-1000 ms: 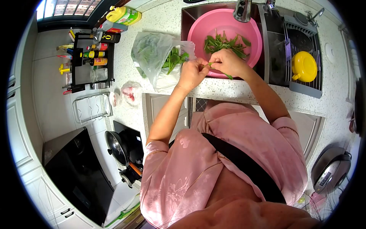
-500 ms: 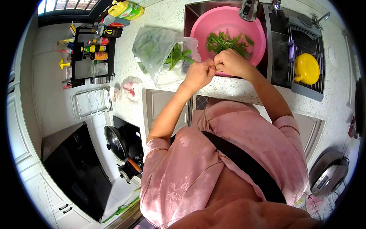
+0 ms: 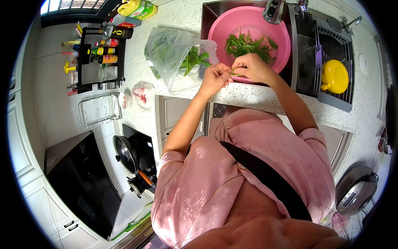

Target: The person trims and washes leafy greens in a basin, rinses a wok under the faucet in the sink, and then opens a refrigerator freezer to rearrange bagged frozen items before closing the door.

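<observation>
My left hand (image 3: 214, 81) and my right hand (image 3: 253, 69) meet at the near rim of a pink basin (image 3: 220, 25) set in the sink. Both are closed, fingertips pinching a thin green stem (image 3: 237, 74) between them. Part of the stem is hidden by my fingers. Loose leafy greens (image 3: 248, 46) lie in the basin just beyond my right hand. Left of the basin, a clear plastic bag (image 3: 166, 56) lies on its side, with more leafy greens (image 3: 192, 61) showing at its mouth, close to my left hand.
The faucet (image 3: 273, 11) hangs over the basin's far right side. A yellow bowl-like container (image 3: 335, 76) sits on the drying rack at right. Sauce bottles stand in a black rack (image 3: 85, 60) at left, and a wok (image 3: 124, 153) is lower left.
My left hand has turned slightly and its fingers have loosened and spread a little near the stem. My right hand has barely shifted. The greens in the basin look the same.
</observation>
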`<state>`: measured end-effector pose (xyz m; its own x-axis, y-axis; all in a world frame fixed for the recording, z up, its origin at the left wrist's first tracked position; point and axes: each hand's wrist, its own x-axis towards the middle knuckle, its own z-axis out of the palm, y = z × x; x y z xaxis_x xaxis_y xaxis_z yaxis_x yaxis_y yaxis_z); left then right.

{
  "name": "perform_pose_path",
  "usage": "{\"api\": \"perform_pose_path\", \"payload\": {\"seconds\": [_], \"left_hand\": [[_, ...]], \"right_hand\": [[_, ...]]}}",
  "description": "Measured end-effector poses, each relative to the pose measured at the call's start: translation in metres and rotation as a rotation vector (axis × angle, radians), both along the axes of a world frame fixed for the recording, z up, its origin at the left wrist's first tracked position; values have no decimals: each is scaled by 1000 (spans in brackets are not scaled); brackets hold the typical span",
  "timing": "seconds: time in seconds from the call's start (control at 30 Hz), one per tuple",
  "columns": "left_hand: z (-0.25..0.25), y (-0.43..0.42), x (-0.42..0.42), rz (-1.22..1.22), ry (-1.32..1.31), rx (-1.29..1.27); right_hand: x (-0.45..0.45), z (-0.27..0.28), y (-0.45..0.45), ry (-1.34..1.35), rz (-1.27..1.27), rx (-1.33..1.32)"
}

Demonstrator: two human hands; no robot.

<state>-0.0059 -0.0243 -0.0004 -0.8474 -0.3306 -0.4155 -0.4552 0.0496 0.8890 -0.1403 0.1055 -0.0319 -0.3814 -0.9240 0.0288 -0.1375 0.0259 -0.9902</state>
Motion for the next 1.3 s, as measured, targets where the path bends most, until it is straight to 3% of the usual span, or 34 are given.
{"api": "perform_pose_path", "payload": {"seconds": [0.03,0.1,0.33,0.4,0.43,0.53,0.6,0.73,0.77,0.8,0.83,0.93,1.0,1.07,1.13,1.17,1.23,1.3], "left_hand": [[-1,0,1,-1,-2,0],[-4,0,3,-17,26,-4],[-15,-5,-1,-82,-52,-144],[-19,-4,0,-101,-16,-382],[-20,-2,-1,-102,-17,-381],[-17,1,-2,-86,22,-425],[-12,1,-4,21,138,45],[-17,-1,-4,6,172,20],[-20,-1,-3,-20,174,-147],[-23,-1,-2,-50,177,-313],[-26,0,-2,-63,179,-308],[-28,6,0,-28,205,-344],[-25,14,3,212,187,35],[-29,15,6,299,166,150],[-33,12,12,578,141,582],[-47,3,18,639,165,675],[-43,-3,23,661,139,633],[-47,-6,25,598,97,578]], "right_hand": [[0,-1,0,-2,-1,0],[2,-3,-1,237,24,-18],[11,-2,-1,342,-14,4],[15,-3,-1,462,-78,5],[14,-6,-2,461,-78,6],[2,-17,-2,346,-48,-69],[-8,-17,0,-66,104,41],[-1,-10,3,-264,61,120],[3,-7,4,-265,55,121],[8,-4,5,-72,-15,84],[10,-2,6,124,-89,51],[17,-10,5,310,-81,37],[25,-10,5,293,-100,95],[36,-16,2,215,-177,0],[39,-18,2,262,-219,-4],[37,-21,2,181,-208,-69],[29,-22,-3,99,-204,-135],[9,-19,-4,58,-422,-109]]}}
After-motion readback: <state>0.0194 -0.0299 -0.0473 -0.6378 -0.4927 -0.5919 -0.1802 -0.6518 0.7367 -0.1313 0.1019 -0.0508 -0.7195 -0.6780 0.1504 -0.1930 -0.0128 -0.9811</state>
